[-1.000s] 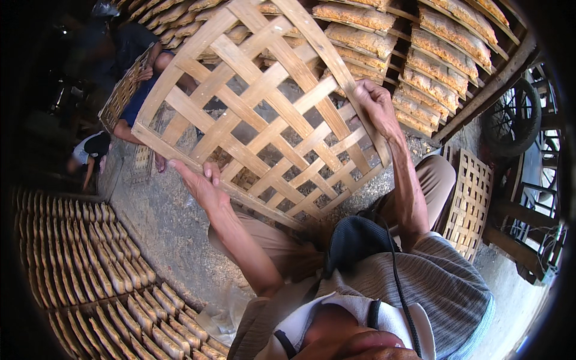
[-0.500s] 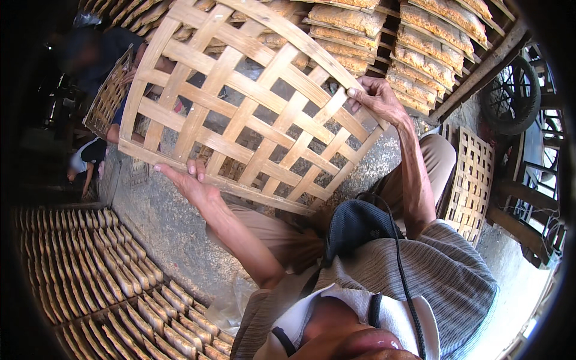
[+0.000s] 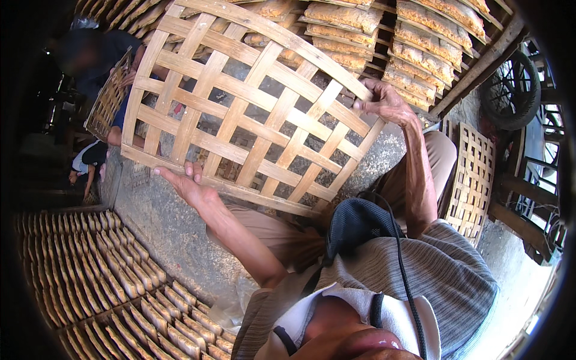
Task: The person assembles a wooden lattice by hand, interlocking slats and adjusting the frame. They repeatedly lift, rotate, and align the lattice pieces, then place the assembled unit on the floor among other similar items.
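A woven bamboo rack (image 3: 260,139) with wide square gaps hangs tilted in front of me, held up off the floor. My left hand (image 3: 191,185) grips its near lower edge, thumb on one side and fingertips curled over the rim. On the far right edge, my right hand (image 3: 390,105) pinches the frame between thumb and fingers. Nothing lies on the rack; the floor shows through its gaps.
Rows of pale crusted slabs (image 3: 420,54) on slats stand at the back, with more slab rows (image 3: 138,300) at lower left. Another woven rack (image 3: 471,180) lies by my right knee. At far left, a person (image 3: 111,54) holds a similar rack (image 3: 108,99). A wheel (image 3: 510,90) stands at right.
The rack's far right side and my right hand have dipped slightly toward me. My left hand keeps its hold in nearly the same place.
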Demonstrator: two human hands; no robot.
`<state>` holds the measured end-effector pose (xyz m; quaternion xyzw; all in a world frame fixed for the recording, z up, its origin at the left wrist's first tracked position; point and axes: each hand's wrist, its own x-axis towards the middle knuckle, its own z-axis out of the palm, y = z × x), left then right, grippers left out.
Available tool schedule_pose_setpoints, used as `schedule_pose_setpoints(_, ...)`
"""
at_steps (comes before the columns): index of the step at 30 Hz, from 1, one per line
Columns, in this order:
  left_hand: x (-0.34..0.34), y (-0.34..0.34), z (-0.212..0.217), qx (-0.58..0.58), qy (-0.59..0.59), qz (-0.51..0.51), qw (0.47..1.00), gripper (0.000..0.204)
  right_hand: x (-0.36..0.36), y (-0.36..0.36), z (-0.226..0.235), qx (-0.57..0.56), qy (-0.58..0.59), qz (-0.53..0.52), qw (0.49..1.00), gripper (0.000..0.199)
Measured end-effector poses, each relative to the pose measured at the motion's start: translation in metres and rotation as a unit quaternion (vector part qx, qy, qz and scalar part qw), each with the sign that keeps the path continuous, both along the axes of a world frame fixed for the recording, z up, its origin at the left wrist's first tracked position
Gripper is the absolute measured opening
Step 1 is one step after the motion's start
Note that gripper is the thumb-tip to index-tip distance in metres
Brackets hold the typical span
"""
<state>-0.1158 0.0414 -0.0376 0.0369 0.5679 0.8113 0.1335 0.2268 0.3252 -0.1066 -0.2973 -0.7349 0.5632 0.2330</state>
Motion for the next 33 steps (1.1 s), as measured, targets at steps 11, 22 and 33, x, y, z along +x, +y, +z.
schedule_pose_setpoints(11, -0.012, -0.005, -0.008, -0.009, 0.035, -0.020, 0.999, 0.081, 0.007, 0.008, -0.018, -0.064, 0.003, 0.053, 0.997, 0.046)
schedule_pose_setpoints(22, 0.008, -0.009, 0.011, -0.003, 0.089, -0.155, 0.984, 0.082, -0.018, -0.011, 0.021, -0.034, 0.110, -0.076, 0.990, 0.036)
schedule_pose_setpoints(33, 0.024, 0.005, 0.007, -0.009, 0.141, -0.084, 0.986, 0.060, -0.086, -0.077, 0.049, 0.508, 0.069, -0.249, 0.821, 0.043)
